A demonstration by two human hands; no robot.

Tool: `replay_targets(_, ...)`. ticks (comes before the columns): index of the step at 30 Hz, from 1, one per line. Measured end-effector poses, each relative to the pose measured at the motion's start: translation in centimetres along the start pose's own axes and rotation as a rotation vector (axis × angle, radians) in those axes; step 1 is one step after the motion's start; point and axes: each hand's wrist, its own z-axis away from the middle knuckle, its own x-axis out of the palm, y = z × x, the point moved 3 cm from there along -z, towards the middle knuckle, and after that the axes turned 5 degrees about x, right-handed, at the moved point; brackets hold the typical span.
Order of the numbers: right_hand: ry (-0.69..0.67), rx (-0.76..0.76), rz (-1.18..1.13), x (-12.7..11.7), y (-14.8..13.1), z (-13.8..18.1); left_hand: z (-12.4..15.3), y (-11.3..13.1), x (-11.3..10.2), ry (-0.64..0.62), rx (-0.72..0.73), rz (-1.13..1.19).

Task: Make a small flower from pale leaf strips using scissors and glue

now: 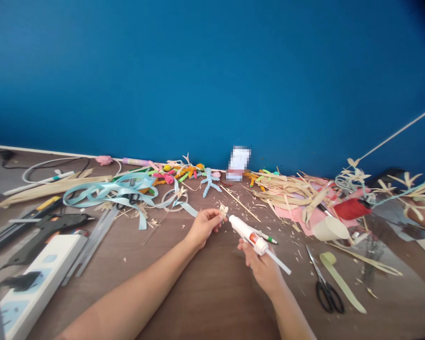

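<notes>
A small pale straw flower (224,208) is pinched between the thumb and fingers of my left hand (203,228), above the middle of the table. My right hand (264,268) is wrapped round a white hot glue gun (243,229), and a glue stick (280,262) juts from its back end. The gun's nozzle points up and left, right at the flower; whether they touch I cannot tell. Behind the gun lies a white pen-like tool with a green band (269,239). Thin straw scraps are scattered around both hands.
On the left are a white power strip (44,278), a black glue gun (49,231) and light blue ribbon (102,194). Scissors (324,288), yellow-green ribbon (343,285) and a straw pile (290,186) lie right. Another person's hand (420,217) shows at the right edge.
</notes>
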Motion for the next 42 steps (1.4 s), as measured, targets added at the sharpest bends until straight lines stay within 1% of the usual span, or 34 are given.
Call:
replay_targets(5,-0.013,0.006,0.014,-0.2,-0.6,-0.2,0.1,0.2,0.0,-0.006,0.012,-0.024)
replay_targets(11,0.026,-0.015,-0.019,-0.3,-0.7,0.0,0.0,0.2,0.1,-0.004,0.006,-0.015)
replay_targets(17,0.004,-0.006,0.002,-0.2,-0.7,0.0,0.0,-0.1,-0.1,0.009,0.011,0.001)
replay_targets(26,-0.003,0.014,0.002,-0.3,-1.5,0.0,0.1,0.0,0.0,-0.006,0.007,0.009)
replay_targets(31,-0.054,0.033,0.012,-0.1,-0.7,0.0,0.1,-0.1,0.0,-0.005,0.007,-0.01)
replay_targets(35,-0.05,0.051,0.029,0.1,0.0,0.1,0.1,0.0,0.0,-0.009,0.01,-0.011)
replay_targets(42,-0.058,0.038,0.083,-0.1,-0.1,0.4,0.1,0.1,0.1,-0.011,0.008,-0.001)
